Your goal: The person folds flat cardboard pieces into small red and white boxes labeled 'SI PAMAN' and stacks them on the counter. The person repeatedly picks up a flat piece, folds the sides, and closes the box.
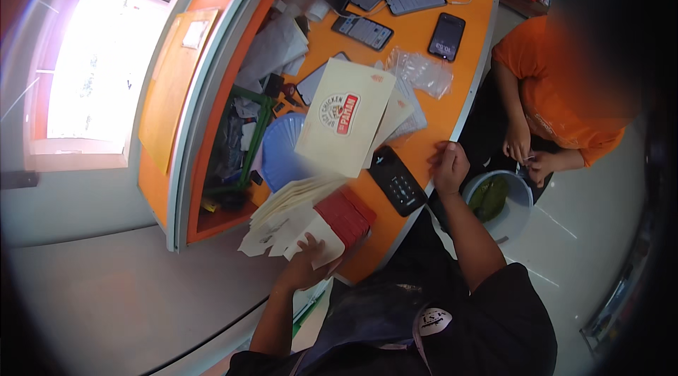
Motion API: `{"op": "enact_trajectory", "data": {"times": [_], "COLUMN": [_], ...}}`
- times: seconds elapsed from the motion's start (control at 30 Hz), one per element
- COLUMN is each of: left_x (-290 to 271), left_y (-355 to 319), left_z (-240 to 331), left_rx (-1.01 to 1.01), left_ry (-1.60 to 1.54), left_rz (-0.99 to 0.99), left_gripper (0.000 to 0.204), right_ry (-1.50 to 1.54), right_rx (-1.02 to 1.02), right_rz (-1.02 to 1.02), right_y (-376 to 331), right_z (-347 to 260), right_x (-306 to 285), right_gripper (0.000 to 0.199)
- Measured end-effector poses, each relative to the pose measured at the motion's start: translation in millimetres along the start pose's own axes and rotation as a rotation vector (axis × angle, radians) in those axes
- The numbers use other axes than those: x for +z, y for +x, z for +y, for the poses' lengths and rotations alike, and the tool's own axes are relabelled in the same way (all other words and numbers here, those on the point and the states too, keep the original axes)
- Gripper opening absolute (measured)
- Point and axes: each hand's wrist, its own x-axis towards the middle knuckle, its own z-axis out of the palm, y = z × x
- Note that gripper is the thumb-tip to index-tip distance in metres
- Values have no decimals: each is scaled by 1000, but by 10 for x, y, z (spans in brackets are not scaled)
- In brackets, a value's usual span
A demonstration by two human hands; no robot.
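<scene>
On orange counter point(462, 58), left hand point(305, 268) gripped fanned stack of flat cartons point(296, 217) at near edge. One carton point(346, 118) sat up-right of it, long axis toward far side. Right hand point(449, 166) nearer, loosely curled, empty, at counter rim.

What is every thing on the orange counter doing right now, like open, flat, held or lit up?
Stack of flat cartons: fanned out, held by the left hand.
Single cream carton: flat, unfolded, lying apart from both hands.
Right hand: resting at the counter edge, holding nothing I can make out.
Calculator: lying flat.
Phones: lying face up, some screens lit.
Bucket: open, green stuff inside.
</scene>
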Motion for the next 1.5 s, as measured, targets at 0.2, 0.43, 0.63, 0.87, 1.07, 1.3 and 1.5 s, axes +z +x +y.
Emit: {"op": "enact_trajectory", "data": {"times": [0.2, 0.43, 0.63, 0.87, 1.07, 1.3, 1.5], "left_x": [-19, 143, 332, 239, 272, 430, 553], "left_y": [45, -113, -333, -416, -534, -636, -676], "left_z": [82, 188, 205, 460, 340, 291, 176], "left_rx": [-88, -56, 57, 43, -9, 90, 278], "left_ry": [68, 152, -22, -217, -371, -297, -517], "left_rz": [-48, 18, 322, 587, 603, 807, 1129], "left_gripper": [76, 63, 54, 33, 38, 34, 31], "right_ry": [-331, 35, 36, -95, -223, -186, -276], "right_rx": [-250, 120, -463, -1145, -1377, -1515, -1201], "right_rz": [-5, -48, -210, -1213, -1045, -807, -987], "right_y": [36, 78, -228, -1303, -1587, -1538, -1646], "right_z": [72, -2, -702, -1329, -1040, -848, -715], "right_x": [-11, -64, 120, 712, 739, 619, 567], "right_gripper": [33, 36, 29, 23, 22, 9, 16]}}
